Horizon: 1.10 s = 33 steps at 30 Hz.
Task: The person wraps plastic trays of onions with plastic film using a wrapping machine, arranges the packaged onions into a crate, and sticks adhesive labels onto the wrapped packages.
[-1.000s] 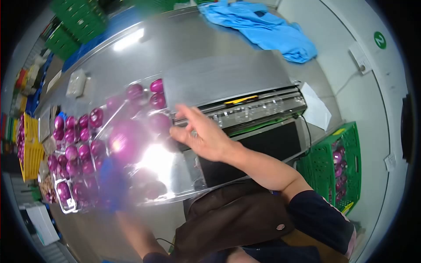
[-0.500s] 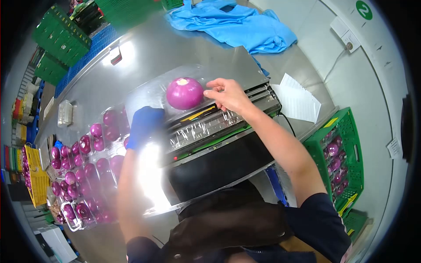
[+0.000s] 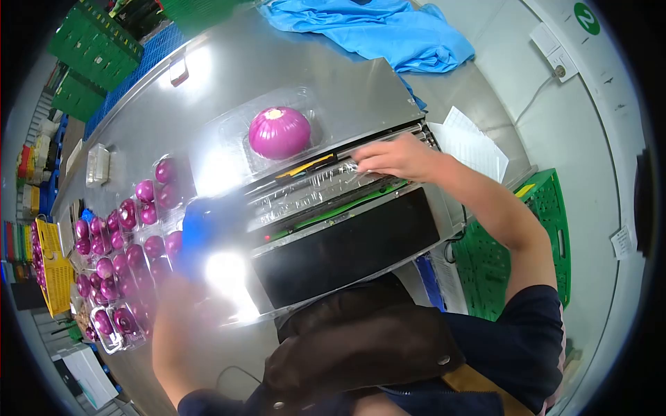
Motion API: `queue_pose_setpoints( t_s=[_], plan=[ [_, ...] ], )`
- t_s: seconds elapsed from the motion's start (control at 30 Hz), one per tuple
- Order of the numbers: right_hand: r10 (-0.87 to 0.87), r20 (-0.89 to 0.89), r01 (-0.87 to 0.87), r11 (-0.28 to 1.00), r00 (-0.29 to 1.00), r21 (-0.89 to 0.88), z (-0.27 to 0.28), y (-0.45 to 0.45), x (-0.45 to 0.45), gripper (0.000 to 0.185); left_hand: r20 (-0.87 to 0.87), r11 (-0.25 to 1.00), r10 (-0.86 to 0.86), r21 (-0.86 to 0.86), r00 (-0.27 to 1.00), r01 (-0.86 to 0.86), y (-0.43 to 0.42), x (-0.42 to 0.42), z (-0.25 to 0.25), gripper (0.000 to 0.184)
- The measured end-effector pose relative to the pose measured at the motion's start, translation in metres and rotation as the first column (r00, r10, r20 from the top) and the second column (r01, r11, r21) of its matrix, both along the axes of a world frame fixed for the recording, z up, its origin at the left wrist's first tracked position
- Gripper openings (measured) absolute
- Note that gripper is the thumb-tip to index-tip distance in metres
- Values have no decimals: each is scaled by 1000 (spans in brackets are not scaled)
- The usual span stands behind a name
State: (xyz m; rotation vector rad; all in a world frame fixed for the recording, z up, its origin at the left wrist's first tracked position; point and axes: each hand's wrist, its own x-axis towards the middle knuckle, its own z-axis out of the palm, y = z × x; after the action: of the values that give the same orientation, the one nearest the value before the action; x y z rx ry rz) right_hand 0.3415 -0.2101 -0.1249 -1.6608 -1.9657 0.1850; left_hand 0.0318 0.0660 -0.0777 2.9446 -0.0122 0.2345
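A large red onion (image 3: 279,135) sits in a clear plastic tray (image 3: 232,132) on the steel table, just behind a film wrapping machine (image 3: 347,239). Clear plastic film (image 3: 305,196) lies wrinkled along the machine's slot. My bare right hand (image 3: 397,158) is at the slot's right end, its fingers pressed together on the film's edge. My left hand (image 3: 205,232), in a blue glove, is at the machine's left end; motion smears its fingers.
Several packs of red onions (image 3: 127,215) cover the table's left side. A blue garment (image 3: 381,35) lies at the back, and paper sheets (image 3: 472,145) lie at right. A green crate (image 3: 482,267) stands beyond my right arm; a yellow crate (image 3: 55,267) is far left.
My right hand has moved from beside the onion down to the film slot. My left hand has shifted left and nearer to me. The view has tilted slightly.
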Motion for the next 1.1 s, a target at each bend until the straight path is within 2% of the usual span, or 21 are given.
queue_pose_setpoints(
  t_s=[0.07,0.1,0.13,0.2,0.23,0.27,0.3,0.33,0.4,0.43,0.5,0.53,0.57,0.63,0.67,0.7,0.73,0.83,0.97,1.03,1.1],
  plan=[
    [-487,-470,274,850,736,-450,44,-30,-28,12,-16,932,240,-277,971,-235,-5,-38,-9,30],
    [-429,-480,291,896,765,-336,64,-43,-37,12,-17,822,423,-414,906,-391,-1,-66,-21,23],
    [-371,-484,300,928,793,-220,82,-49,-41,12,-37,512,541,-778,840,-364,4,-80,-8,21],
    [-311,-406,373,924,859,82,111,-36,-28,13,157,380,605,-918,781,-110,22,-83,20,19],
    [-256,-525,419,881,812,219,122,-15,-18,14,408,633,505,-774,761,-5,34,-56,49,20],
    [-421,-415,558,773,807,301,135,8,-8,16,415,590,651,-803,636,-80,45,-28,75,21],
    [-336,-493,542,756,802,367,136,37,8,21,408,533,771,-834,489,-144,58,2,92,22],
    [-242,-558,527,731,794,433,134,68,26,28,456,576,726,-812,515,-94,69,33,89,24],
    [-477,-176,499,722,861,480,90,125,54,45,474,637,620,-770,625,-48,91,92,59,29],
    [-479,-120,489,804,870,337,52,145,57,52,437,658,554,-751,709,-51,97,111,34,33],
    [-452,-40,449,890,891,-76,22,159,57,59,21,310,649,-920,760,-240,78,127,-14,54],
    [-431,-26,398,853,902,-336,18,155,47,61,8,581,574,-708,819,-400,89,120,-42,56],
    [-480,-256,352,838,839,-417,21,149,37,62,-42,785,502,-398,864,-476,96,107,-59,58],
    [-549,-631,198,818,548,-540,44,131,14,63,-283,516,455,-689,845,-509,65,93,-14,45],
    [-546,-623,202,819,561,-537,64,116,-1,63,-345,515,238,-747,908,-419,61,76,3,40],
    [-540,-611,206,822,579,-531,86,100,-13,63,-413,289,245,-833,877,-472,30,69,42,39],
    [-585,-610,130,770,534,-625,99,86,-24,64,-438,231,352,-816,827,-531,12,54,55,38],
    [-629,-640,-15,708,441,-706,114,37,-65,62,-578,258,145,-761,803,-595,-24,8,81,39],
    [-756,-567,-90,572,326,-815,42,-2,-104,53,-714,115,122,-680,690,-724,-68,-30,14,39],
    [-707,-574,165,678,413,-716,20,-18,-126,44,-630,-2,427,-718,649,-696,-95,-40,-27,29],
    [-652,-388,554,759,652,-344,-13,-31,-139,36,-205,625,542,-551,815,-553,-98,-45,-60,24]
  ],
)
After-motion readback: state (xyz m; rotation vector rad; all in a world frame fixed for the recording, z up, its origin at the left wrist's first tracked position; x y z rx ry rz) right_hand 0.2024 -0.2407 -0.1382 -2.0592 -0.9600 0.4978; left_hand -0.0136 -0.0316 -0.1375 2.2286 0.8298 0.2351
